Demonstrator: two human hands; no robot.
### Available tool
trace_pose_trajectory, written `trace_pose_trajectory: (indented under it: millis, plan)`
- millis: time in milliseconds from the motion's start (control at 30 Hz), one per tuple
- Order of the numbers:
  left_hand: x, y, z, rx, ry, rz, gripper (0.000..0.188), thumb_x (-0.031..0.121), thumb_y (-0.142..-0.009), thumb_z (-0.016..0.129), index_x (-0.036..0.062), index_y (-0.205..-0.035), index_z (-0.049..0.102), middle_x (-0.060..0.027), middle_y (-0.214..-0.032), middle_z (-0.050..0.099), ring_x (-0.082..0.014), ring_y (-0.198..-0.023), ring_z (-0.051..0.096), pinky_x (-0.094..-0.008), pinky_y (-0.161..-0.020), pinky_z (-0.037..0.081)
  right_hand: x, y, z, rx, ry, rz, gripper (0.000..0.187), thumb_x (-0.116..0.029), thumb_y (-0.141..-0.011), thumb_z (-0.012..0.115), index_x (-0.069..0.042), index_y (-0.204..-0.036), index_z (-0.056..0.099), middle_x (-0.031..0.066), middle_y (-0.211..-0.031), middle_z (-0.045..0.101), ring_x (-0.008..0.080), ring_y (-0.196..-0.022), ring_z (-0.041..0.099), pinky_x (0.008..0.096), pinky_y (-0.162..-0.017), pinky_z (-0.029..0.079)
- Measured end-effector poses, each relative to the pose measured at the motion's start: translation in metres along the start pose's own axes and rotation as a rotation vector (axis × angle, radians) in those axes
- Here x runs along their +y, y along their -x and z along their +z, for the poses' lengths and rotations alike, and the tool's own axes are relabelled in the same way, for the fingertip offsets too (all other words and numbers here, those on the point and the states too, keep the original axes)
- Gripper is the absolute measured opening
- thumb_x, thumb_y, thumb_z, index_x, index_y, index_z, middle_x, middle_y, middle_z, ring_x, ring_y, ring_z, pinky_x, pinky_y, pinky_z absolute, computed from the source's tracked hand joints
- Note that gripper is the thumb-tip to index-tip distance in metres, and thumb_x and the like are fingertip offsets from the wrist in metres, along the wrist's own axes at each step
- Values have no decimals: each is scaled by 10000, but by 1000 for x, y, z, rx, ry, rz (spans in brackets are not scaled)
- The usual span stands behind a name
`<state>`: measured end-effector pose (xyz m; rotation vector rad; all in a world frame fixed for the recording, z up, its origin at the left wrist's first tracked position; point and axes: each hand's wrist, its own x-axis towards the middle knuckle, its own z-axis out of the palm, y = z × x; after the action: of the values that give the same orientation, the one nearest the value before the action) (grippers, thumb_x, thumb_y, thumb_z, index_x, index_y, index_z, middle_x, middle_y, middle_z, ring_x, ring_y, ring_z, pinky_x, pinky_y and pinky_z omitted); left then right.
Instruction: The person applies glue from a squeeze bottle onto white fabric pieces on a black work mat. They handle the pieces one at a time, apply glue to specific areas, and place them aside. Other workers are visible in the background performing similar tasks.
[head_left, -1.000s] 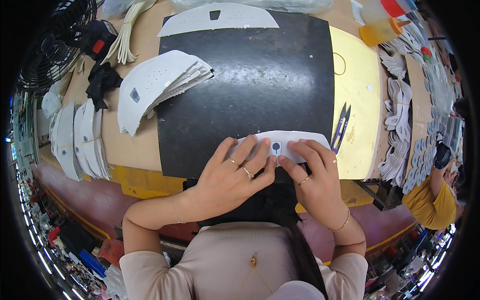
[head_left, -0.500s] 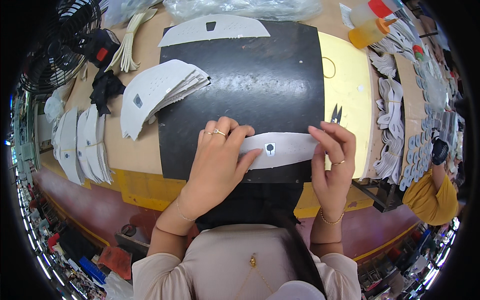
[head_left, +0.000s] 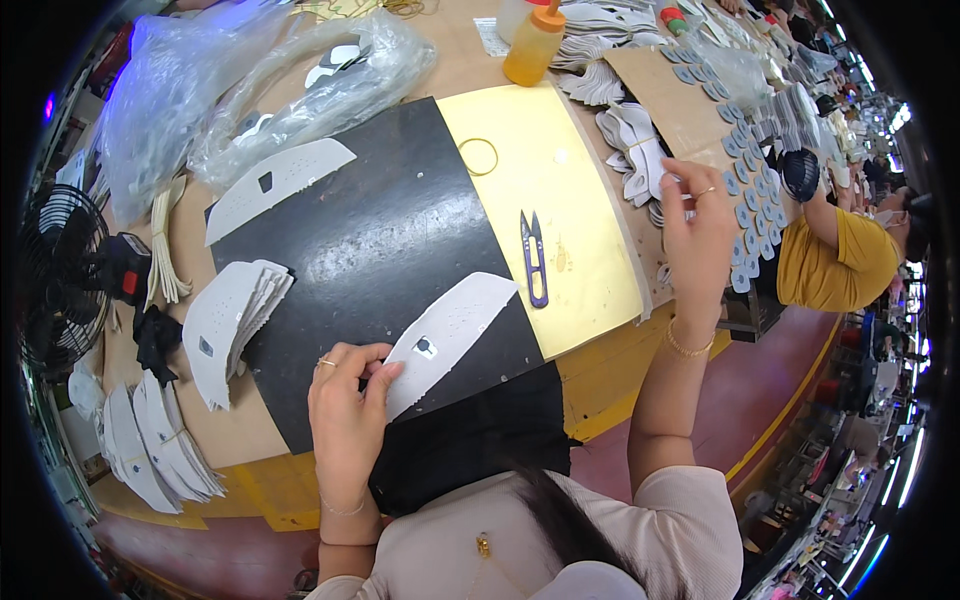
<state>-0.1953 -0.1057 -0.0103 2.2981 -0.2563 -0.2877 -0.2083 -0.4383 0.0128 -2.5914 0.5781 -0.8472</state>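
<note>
My left hand [head_left: 348,405] pinches the near left end of a pale grey curved panel [head_left: 455,325] between thumb and fingers. The panel lies slantwise on a black mat [head_left: 385,215], with small perforations and a dark emblem on a light patch. My right hand [head_left: 695,225] is raised off to the right, away from the panel, near bundled white pieces [head_left: 630,140] and rows of small grey-blue pieces [head_left: 740,190]. Its fingers are loosely bent and apart, and I see nothing held in them.
Purple-handled thread snips [head_left: 535,262] and a rubber band [head_left: 478,157] lie on a yellow sheet [head_left: 600,270]. Another panel [head_left: 285,187] and a panel stack [head_left: 225,325] rest leftward. Plastic bags [head_left: 300,100], an orange-capped bottle [head_left: 535,45] and a fan [head_left: 60,265] stand around. Someone in yellow [head_left: 840,260] works at right.
My right hand has left the panel and moved right. My left hand has shifted to the panel's near end, and the panel now lies more slanted. The whole view has turned rightward.
</note>
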Motion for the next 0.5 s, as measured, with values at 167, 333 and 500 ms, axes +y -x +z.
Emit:
trace_pose_trajectory:
  millis: [167,333,500]
  plan:
    - [-6,4,-10,75,29,43,143,8,-794,699,-50,-921,668,-70,-740,571,-117,-634,511,-250,-585,409,39,-43,-10,-29,164,69,215,-169,-911,593,-8,-1028,675,153,-978,667,246,-806,668,327,-717,519]
    - [-12,0,-28,41,81,-51,121,24,-793,688,-25,-903,673,-119,-771,601,-215,-670,580,-301,-628,457,52,-57,-34,-37,190,-3,276,-246,-920,614,-43,-1098,671,114,-1027,697,213,-872,672,318,-768,517]
    - [-17,2,-44,17,239,-99,87,21,-795,683,-9,-871,654,-94,-874,633,-183,-674,572,-287,-593,455,45,-24,-34,-92,45,13,236,-197,-933,615,-34,-1094,668,80,-967,697,153,-837,651,263,-724,488]
